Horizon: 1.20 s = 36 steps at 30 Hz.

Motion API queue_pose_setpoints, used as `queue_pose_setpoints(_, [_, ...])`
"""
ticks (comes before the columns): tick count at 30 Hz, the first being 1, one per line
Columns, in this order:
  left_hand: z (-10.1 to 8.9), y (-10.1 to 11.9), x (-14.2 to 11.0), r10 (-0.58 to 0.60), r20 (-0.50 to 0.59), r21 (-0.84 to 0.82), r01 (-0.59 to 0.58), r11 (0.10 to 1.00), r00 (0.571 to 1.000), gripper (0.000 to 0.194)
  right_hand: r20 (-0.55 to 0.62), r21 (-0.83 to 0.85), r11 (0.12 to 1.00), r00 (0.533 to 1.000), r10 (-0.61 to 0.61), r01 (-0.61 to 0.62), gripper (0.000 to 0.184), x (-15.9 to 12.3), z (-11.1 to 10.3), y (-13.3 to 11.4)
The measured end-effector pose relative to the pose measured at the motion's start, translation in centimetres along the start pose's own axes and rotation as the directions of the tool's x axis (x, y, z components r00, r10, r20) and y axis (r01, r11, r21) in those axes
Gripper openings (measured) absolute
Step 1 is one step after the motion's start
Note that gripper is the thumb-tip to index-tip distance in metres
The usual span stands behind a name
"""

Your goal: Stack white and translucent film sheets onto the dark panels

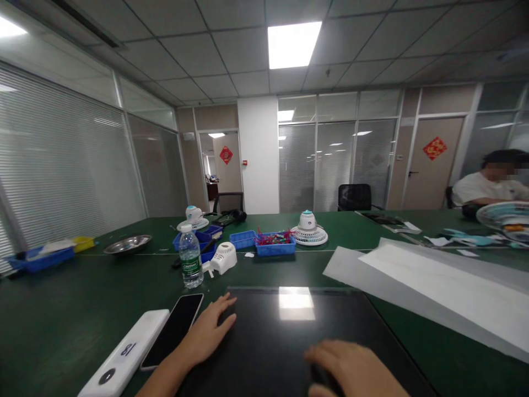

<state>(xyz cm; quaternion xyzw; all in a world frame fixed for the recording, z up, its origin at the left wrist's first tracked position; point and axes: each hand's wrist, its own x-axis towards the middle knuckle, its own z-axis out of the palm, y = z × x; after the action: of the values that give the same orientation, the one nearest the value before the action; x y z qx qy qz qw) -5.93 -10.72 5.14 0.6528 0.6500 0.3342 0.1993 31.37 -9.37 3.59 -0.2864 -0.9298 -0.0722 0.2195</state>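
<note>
A glossy black flat panel (264, 342) lies in front of me on the green table, reflecting the ceiling light. My left hand (209, 331) rests at its left edge, fingers apart, holding nothing that I can see. Over the panel's lower right part is my right hand (351, 366), slightly blurred, with fingers forward and thumb apart; the dark area under it is unclear. Left of my left hand lie a phone (176, 331) with a dark screen and a long white device (128, 353) marked 18I.
A water bottle (190, 258) stands beyond the phone, beside a white fan part (224, 257). Blue trays, one holding red wires (275, 238), and fan heads (308, 229) are farther back. White sheets (433, 281) lie right. A metal dish (128, 244) is left; a person (491, 184) sits far right.
</note>
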Motion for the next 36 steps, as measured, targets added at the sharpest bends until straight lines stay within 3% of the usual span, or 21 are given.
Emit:
queue_pose_setpoints(2, [0.5,0.2,-0.4,0.028,0.049,0.088,-0.032,0.996,0.998,0.061,0.065,0.014,0.966,0.964,0.257,-0.258,0.046,0.3,-2.5,4.6])
queue_pose_setpoints(4, [0.7,0.3,-0.5,0.044,0.094,0.184,-0.061,0.981,0.995,0.063,0.044,-0.057,0.891,0.891,0.452,-0.450,0.056,-0.4,-3.9,9.9])
queue_pose_setpoints(7, [0.5,0.3,-0.3,0.052,0.131,0.314,-0.091,0.945,0.990,0.064,0.039,-0.072,0.828,0.828,0.559,-0.556,0.068,-3.2,-3.7,16.4])
queue_pose_setpoints(10, [0.4,0.3,0.0,0.062,0.118,0.361,-0.101,0.927,0.991,0.061,0.058,-0.047,0.797,0.795,0.604,-0.602,0.069,-5.5,-2.3,18.9])
queue_pose_setpoints(13, [0.6,0.3,0.3,0.059,0.098,0.355,-0.090,0.931,0.993,0.057,0.078,-0.016,0.826,0.823,0.563,-0.563,0.067,-4.5,-1.4,18.6])
queue_pose_setpoints(17, [1.1,0.5,0.3,0.042,0.059,0.342,-0.059,0.938,0.997,0.052,0.151,0.030,0.885,0.877,0.456,-0.465,0.055,1.0,-0.4,17.3])
queue_pose_setpoints(22, [1.8,0.5,0.3,0.032,0.001,0.316,-0.031,0.948,0.999,0.051,0.185,-0.005,0.888,0.873,0.452,-0.459,0.039,5.9,1.4,15.8])
queue_pose_setpoints(29, [2.3,-0.5,0.9,0.003,-0.064,0.232,0.012,0.973,0.998,0.067,0.147,-0.088,0.870,0.857,0.494,-0.486,0.035,6.4,1.4,13.9])
queue_pose_setpoints(36, [1.2,-0.6,1.3,-0.056,-0.113,0.106,0.068,0.992,0.992,0.073,0.248,-0.097,0.844,0.808,0.534,-0.528,0.037,7.4,-0.7,14.7])
